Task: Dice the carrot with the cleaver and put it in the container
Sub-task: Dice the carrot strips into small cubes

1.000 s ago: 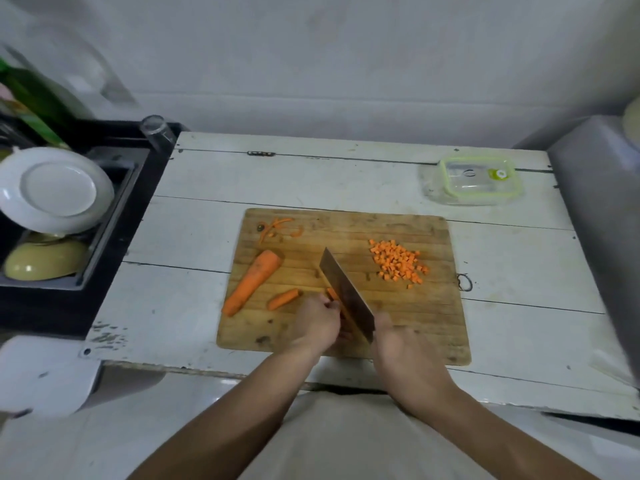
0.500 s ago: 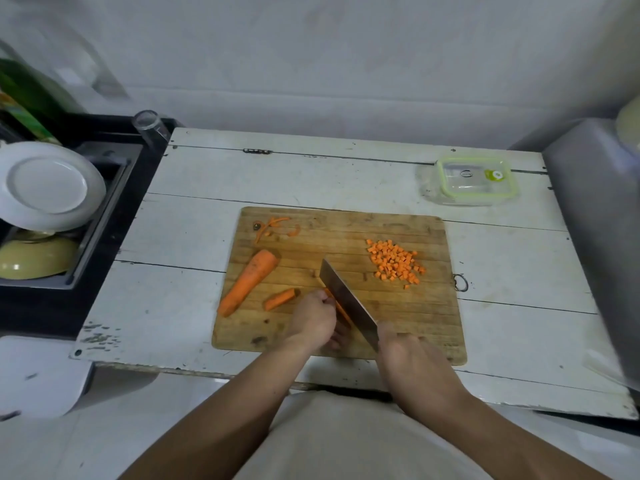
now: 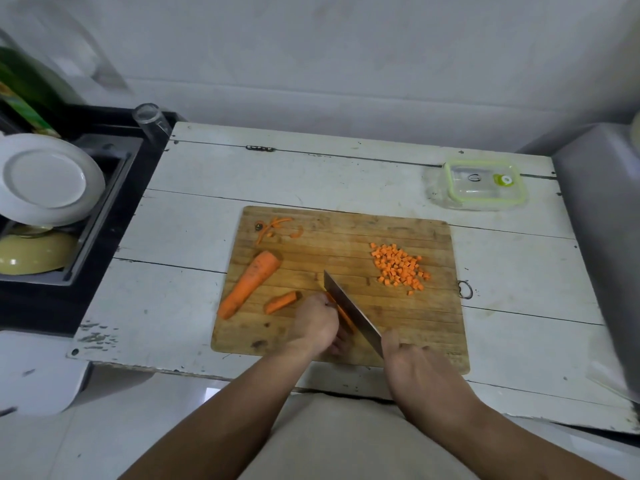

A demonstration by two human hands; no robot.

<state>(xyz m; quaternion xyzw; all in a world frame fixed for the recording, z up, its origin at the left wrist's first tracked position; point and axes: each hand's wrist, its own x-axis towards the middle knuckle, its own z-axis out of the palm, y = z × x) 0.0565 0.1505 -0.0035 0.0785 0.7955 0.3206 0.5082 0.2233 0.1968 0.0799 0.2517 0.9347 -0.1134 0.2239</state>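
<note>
Cleaver [image 3: 349,313] edged nearer, carrot strips [image 3: 341,315] half-hidden (left hand [image 3: 317,323]) — handle unseen

board [image 3: 398,317] on white table [image 3: 194,216] | right hand [image 3: 420,370] grips cleaver [image 3: 349,311] | left hand [image 3: 317,323] holds carrot strips [image 3: 343,315] | whole carrot [image 3: 249,284] left | dice [image 3: 398,266] right | container [image 3: 485,183] far right

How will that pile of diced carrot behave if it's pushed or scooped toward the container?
The diced carrot pile is many small loose cubes, so it would likely scatter rather than move as one. The cubes look flat-sided, so they should slide, not roll, on the cutting board. Strays already lie at its edge, so expect leftovers.
</note>
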